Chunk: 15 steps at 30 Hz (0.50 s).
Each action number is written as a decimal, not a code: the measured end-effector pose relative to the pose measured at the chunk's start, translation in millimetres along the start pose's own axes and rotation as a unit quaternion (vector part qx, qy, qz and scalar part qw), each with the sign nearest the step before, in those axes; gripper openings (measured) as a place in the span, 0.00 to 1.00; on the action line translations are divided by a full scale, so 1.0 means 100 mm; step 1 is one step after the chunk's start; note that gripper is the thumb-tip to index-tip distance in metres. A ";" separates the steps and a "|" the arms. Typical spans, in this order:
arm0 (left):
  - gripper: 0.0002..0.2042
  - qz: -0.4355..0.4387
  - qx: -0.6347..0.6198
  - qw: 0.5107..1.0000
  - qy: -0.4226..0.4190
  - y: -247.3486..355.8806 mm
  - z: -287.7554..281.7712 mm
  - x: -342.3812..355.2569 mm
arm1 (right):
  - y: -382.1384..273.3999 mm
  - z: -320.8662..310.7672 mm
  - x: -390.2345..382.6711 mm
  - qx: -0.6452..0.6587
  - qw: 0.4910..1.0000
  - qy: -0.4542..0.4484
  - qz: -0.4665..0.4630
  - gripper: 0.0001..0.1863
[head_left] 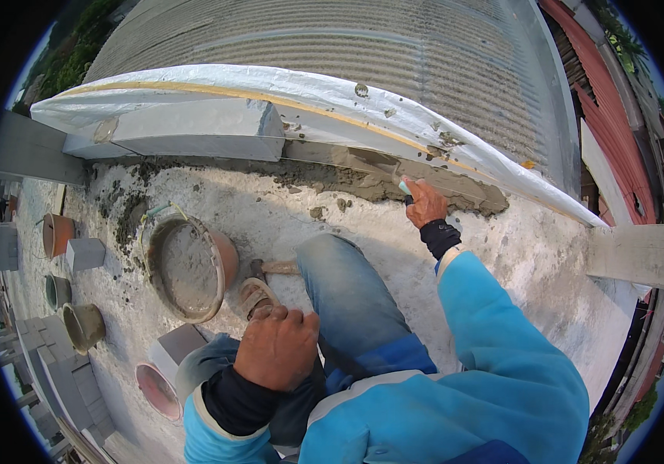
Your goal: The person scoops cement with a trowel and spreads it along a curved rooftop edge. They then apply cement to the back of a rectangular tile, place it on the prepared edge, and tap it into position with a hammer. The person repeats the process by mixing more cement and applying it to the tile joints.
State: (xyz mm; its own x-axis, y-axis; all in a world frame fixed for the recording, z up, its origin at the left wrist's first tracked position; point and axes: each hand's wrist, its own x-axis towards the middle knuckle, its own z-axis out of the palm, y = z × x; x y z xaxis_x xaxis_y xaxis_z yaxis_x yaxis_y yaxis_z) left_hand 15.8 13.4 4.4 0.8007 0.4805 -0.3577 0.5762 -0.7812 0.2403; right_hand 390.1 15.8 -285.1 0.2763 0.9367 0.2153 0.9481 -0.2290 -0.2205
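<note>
My right hand point(426, 203) is closed round the pale green and black handle of a trowel point(394, 172). The trowel's blade lies against a strip of wet grey mortar point(456, 189) at the foot of the low wall; I see the blade only faintly. Left of the mortar, a row of light grey blocks point(193, 127) sits along the same line, with a thin string stretched in front. Above my bent leg, my left hand point(279, 348) is curled into a fist; whatever may be inside it is hidden. A round bucket of mortar point(189, 271) stands to its upper left.
A hammer point(278, 267) lies beside my sandalled foot point(257, 296). More buckets point(83, 325) and loose blocks point(85, 254) stand at the left. Beyond the white sheeting point(309, 89) slopes a corrugated roof point(332, 46). A concrete post point(635, 255) is at the right.
</note>
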 end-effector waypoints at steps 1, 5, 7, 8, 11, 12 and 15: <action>0.05 -0.001 0.002 1.000 -0.003 0.00 -0.01 -0.02 | -0.12 0.05 0.06 0.027 0.999 -0.017 0.009 0.34; 0.07 -0.012 -0.022 1.000 -0.004 0.06 -0.08 -0.16 | -0.52 0.22 0.31 0.115 0.978 -0.122 0.122 0.30; 0.07 -0.022 -0.017 0.999 0.025 0.09 -0.12 -0.26 | -0.75 0.24 0.44 0.248 0.950 -0.120 0.147 0.28; 0.07 -0.036 -0.030 0.998 0.038 0.10 -0.14 -0.32 | -0.86 0.19 0.45 0.293 0.938 -0.124 0.135 0.28; 0.07 -0.065 -0.057 0.992 0.087 0.16 -0.16 -0.46 | -1.18 -0.05 0.42 0.554 0.747 -0.250 0.269 0.32; 0.08 -0.071 -0.071 0.990 0.102 0.17 -0.15 -0.51 | -1.30 -0.15 0.40 0.561 0.738 -0.266 0.263 0.34; 0.08 -0.106 -0.122 0.974 0.161 0.25 -0.15 -0.64 | -1.67 -0.41 0.39 0.623 0.672 -0.340 0.211 0.32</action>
State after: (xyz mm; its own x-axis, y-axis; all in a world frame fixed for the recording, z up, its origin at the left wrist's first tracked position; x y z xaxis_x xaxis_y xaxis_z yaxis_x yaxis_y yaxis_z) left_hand -18.5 -31.1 47.0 0.6467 0.7515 -0.1308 0.7245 -0.5516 0.4133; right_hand 248.5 79.3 -200.5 -0.0588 0.8598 -0.5073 -0.1762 -0.5091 -0.8425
